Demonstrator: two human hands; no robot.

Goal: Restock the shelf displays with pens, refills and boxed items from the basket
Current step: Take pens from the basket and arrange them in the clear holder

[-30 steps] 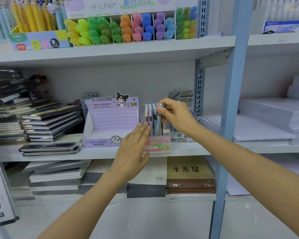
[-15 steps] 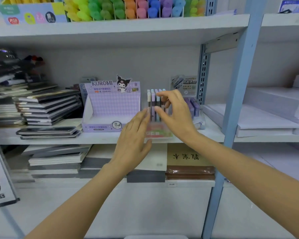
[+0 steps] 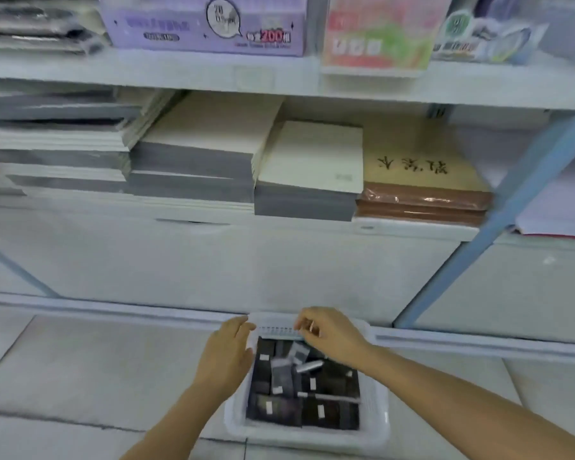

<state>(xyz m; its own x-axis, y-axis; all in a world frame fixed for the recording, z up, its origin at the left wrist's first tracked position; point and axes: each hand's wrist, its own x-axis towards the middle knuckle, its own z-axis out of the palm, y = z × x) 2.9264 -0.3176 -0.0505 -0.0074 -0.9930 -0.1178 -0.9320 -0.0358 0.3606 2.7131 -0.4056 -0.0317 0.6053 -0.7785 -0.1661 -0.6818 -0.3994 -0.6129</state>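
A white plastic basket [image 3: 307, 437] stands on the floor tiles below the shelves. It is packed with dark boxed items [image 3: 329, 416] bearing small white labels, and a few clear packets [image 3: 298, 351] lie on top. My left hand [image 3: 224, 355] hovers at the basket's far left corner with its fingers fairly straight and holds nothing. My right hand [image 3: 331, 336] is over the far rim, its fingers curled just above a clear packet. Blur hides whether those fingers pinch anything.
Above, the shelf edge carries a purple display box [image 3: 206, 26] and a pink pen display [image 3: 375, 36]. The lower shelf holds stacks of notebooks [image 3: 309, 171] and a brown wrapped pack [image 3: 424, 200]. A blue upright post [image 3: 512, 207] slants down on the right.
The view has dropped from the shelf to the floor. Both hands have left the pen display and come down to the basket.
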